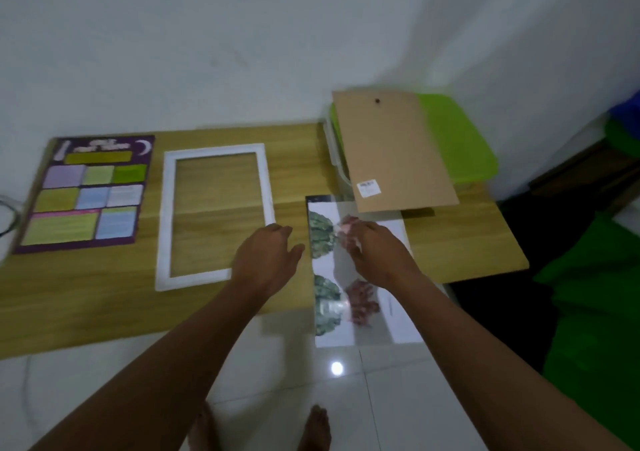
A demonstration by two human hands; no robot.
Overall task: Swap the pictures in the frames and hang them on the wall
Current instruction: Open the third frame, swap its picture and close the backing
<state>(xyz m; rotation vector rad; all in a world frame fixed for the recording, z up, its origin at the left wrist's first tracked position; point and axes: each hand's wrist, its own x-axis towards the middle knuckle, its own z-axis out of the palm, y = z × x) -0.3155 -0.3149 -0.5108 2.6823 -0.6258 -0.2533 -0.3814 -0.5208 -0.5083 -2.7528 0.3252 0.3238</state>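
An empty white picture frame (166, 215) lies flat on the wooden table (86, 298). To its left lies a purple poster with coloured boxes (86, 191). At the right a white picture with green and red leaf shapes (325, 298) hangs over the table's front edge, with a clear glossy sheet on it. My left hand (266, 260) hovers over the frame's near right corner, fingers apart, holding nothing. My right hand (374, 253) rests on the leaf picture with its fingers down on the sheet. A brown backing board (391, 152) lies behind it.
A green-lidded plastic box (457, 139) sits under the backing board at the table's back right. A white wall stands behind the table. Glossy white floor tiles (398, 398) and my bare feet show below. Green and dark cloth lies at the right.
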